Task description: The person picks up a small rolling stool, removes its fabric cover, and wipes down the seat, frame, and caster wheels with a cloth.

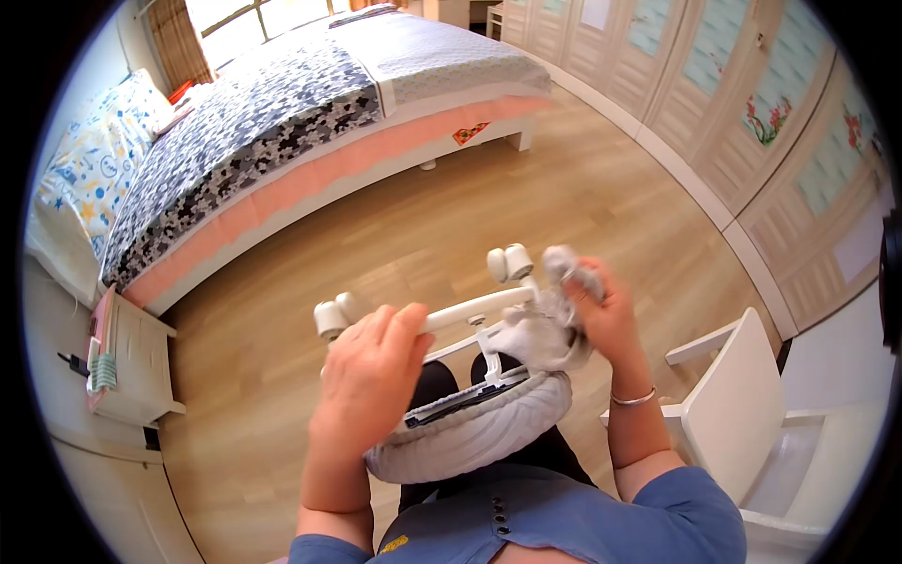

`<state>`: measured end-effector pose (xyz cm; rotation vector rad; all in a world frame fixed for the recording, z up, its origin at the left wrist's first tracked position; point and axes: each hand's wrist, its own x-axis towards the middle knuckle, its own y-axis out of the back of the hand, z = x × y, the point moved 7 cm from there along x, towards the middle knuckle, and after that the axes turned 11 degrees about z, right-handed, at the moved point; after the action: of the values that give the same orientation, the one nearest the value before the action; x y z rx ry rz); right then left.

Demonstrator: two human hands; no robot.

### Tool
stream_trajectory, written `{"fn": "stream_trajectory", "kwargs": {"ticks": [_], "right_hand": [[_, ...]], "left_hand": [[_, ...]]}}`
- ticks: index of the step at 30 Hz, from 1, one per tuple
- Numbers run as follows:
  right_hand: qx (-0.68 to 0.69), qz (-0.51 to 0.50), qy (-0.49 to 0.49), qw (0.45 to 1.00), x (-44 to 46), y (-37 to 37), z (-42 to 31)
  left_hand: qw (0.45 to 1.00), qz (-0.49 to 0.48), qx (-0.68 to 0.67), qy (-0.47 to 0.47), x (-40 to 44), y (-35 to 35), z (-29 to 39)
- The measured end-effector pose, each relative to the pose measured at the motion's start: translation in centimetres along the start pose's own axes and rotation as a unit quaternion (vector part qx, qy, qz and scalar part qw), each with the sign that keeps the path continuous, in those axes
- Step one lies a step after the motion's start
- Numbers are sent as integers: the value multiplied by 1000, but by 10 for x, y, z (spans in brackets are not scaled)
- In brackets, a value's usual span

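Note:
A small white wheeled chair lies tipped across my lap, its grey padded seat (479, 432) towards me and its white frame bar (479, 306) away from me. Caster wheels (510, 263) stick up at the far right of the frame, and another pair (334, 315) at the far left. My left hand (376, 352) is closed over the left end of the bar. In my right hand (606, 310) is a bunched grey cloth (545, 334), held against the frame near the right casters. The cloth's upper part is blurred, and it hides part of the frame.
A bed (272, 141) with patterned covers stands at the far left. A low white nightstand (136, 362) is at the left wall. Wardrobe doors (695, 103) line the right side. A white chair (738, 404) stands close to my right arm on the wooden floor (254, 376).

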<state>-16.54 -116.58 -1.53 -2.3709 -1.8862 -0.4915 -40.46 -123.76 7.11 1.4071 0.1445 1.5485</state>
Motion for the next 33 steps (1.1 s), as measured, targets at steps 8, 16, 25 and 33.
{"fn": "stream_trajectory", "kwargs": {"ticks": [8, 16, 25, 33], "right_hand": [[8, 278, 158, 947, 12, 73, -37], [-60, 440, 233, 865, 27, 139, -64], [27, -180, 108, 977, -25, -23, -12], [-34, -229, 329, 915, -34, -26, -41]], "left_hand": [[999, -1, -34, 33, 2, -6, -10], [996, -2, -52, 69, 1, -5, -19], [996, -17, -59, 68, 9, -15, -24], [995, -22, -68, 68, 5, -9, -20]]}}
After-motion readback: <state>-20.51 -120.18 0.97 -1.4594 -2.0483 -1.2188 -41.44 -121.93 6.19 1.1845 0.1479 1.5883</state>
